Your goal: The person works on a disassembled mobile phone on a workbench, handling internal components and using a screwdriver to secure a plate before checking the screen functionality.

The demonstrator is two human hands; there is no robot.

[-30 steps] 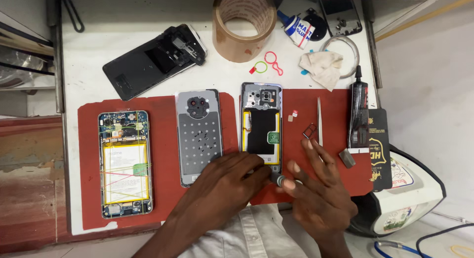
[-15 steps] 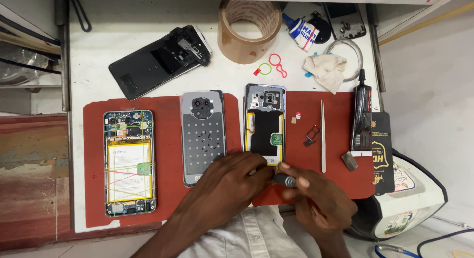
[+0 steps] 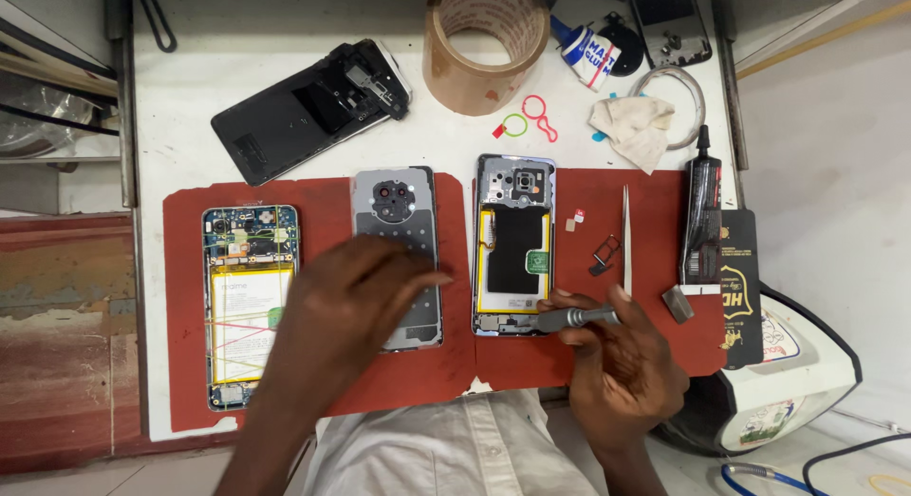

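My right hand grips a small grey screwdriver, its tip at the lower end of an opened phone with a black plate inside. My left hand hovers with fingers spread over a grey phone back cover that lies to the left of that phone; it holds nothing. A second opened phone with a white battery lies at the far left. All three rest on a red mat.
Tweezers, a SIM tray and a black glue tube lie on the mat's right side. Behind are a black phone frame, a brown tape roll, a cloth and coloured rings.
My left hand has left the middle phone's lower end and moved left over the grey back cover. The right hand now holds the screwdriver alone at the phone's bottom edge.
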